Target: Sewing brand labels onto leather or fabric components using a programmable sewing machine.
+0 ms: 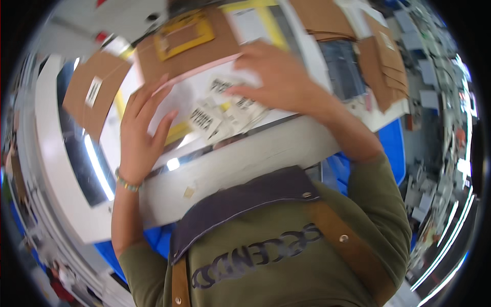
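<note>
My left hand (140, 138), with a beaded bracelet, has its fingers apart and slightly curved over the left part of a pink-edged white sheet (181, 94); whether the fingertips touch it is unclear. Several small white printed labels (204, 120) lie in a loose cluster on the white and yellow layers at the middle. My right hand (276, 82) is spread over their upper right, blurred, its thumb at the labels and its fingers near the sheet's top edge. Behind the sheet lies brown card (151, 64) with a yellow frame-like piece (204, 31) on top.
Brown card (82, 105) sits at the left, brown stacks (322, 18) at top right. A dark glossy stack (341, 69) and more card (388, 77) lie right. Blue bins (391, 153) show below the white table's edge (240, 148). Workshop clutter fills the far sides.
</note>
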Action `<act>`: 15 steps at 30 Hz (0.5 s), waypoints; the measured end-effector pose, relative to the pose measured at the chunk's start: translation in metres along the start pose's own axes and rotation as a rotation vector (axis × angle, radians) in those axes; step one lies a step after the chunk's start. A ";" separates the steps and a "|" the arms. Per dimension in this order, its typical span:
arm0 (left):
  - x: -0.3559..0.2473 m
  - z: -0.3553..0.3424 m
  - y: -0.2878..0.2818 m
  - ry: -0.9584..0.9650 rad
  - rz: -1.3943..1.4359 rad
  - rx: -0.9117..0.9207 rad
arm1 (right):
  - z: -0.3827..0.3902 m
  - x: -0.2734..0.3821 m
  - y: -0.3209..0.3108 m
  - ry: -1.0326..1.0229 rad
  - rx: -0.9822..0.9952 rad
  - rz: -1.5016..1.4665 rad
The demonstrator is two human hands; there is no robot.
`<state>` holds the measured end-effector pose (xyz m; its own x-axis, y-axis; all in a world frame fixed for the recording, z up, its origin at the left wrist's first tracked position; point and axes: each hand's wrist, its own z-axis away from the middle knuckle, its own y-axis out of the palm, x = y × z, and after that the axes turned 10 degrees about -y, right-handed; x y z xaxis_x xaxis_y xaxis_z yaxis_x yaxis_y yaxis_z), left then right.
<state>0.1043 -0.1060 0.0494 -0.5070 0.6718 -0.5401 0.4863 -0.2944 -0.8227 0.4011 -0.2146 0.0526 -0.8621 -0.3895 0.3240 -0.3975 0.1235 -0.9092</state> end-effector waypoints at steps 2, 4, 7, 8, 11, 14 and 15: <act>-0.007 -0.006 0.004 -0.025 0.099 0.051 | -0.001 -0.011 0.034 -0.053 -0.055 -0.075; -0.007 -0.012 0.008 -0.052 0.172 0.081 | -0.011 -0.011 0.033 -0.156 -0.030 -0.098; 0.000 -0.004 0.010 -0.244 0.528 0.086 | -0.029 0.000 0.028 -0.234 -0.276 -0.098; 0.002 -0.006 0.014 -0.302 0.649 0.097 | -0.032 0.006 0.016 -0.194 -0.219 -0.227; -0.013 -0.017 0.021 -0.320 0.815 0.118 | -0.034 0.011 0.009 -0.160 -0.124 -0.371; 0.004 -0.019 0.021 -0.399 0.699 0.258 | -0.028 0.011 0.009 -0.199 -0.091 -0.363; 0.000 -0.018 0.026 -0.379 0.734 0.167 | -0.026 0.011 0.011 -0.201 -0.156 -0.348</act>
<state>0.1294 -0.1016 0.0314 -0.3228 0.0057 -0.9464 0.6893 -0.6839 -0.2392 0.3793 -0.1940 0.0527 -0.5963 -0.6003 0.5330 -0.7099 0.0842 -0.6993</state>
